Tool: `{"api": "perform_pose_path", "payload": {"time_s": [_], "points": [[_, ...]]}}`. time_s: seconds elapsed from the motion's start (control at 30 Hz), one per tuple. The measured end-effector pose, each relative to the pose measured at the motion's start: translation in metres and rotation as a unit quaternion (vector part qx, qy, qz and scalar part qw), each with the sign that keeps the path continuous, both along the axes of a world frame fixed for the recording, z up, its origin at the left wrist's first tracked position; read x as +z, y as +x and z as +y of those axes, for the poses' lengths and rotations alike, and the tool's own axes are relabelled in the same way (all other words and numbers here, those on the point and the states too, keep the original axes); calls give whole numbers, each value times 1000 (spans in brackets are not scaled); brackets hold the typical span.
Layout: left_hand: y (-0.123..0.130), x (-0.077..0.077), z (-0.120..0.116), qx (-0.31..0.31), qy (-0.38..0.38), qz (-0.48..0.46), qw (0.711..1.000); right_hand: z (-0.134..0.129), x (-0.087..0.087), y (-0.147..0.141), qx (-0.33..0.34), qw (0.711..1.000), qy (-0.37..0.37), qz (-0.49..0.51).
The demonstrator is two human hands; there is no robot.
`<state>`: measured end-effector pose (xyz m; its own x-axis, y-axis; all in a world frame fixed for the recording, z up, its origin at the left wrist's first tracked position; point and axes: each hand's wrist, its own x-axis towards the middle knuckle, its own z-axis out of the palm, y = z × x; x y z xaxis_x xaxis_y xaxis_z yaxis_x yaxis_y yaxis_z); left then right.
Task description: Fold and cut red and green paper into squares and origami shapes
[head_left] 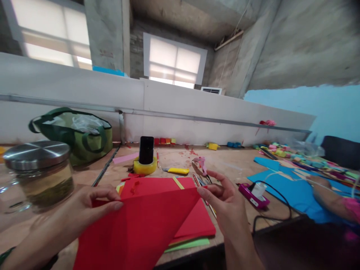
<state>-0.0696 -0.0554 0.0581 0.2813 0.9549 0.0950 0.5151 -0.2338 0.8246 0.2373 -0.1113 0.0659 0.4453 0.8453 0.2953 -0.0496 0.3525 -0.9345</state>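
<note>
A red sheet of paper hangs between my hands, its top edge slanting up to the right. My left hand pinches that edge on the left, thumb and fingers closed on it. At the upper right corner, my right hand grips the sheet between thumb and forefinger. Behind and below it lies a stack of red paper with a green sheet under its front edge. Small red scraps and a thin yellow strip rest on the stack.
A yellow cutter, a phone on a yellow tape roll and a pink glue gun stand beyond. Left are a glass jar and green bag; right, a purple power strip and another person's arm over blue paper.
</note>
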Motion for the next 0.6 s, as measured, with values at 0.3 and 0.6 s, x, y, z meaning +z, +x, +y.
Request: {"api": "perform_pose_path", "payload": {"time_s": [0.3, 0.6], "points": [[8, 13, -8, -46, 9, -77, 996, 11, -6, 12, -22, 997, -59, 41], [8, 6, -6, -43, -19, -128, 991, 7, -14, 20, -15, 996, -83, 28]]}}
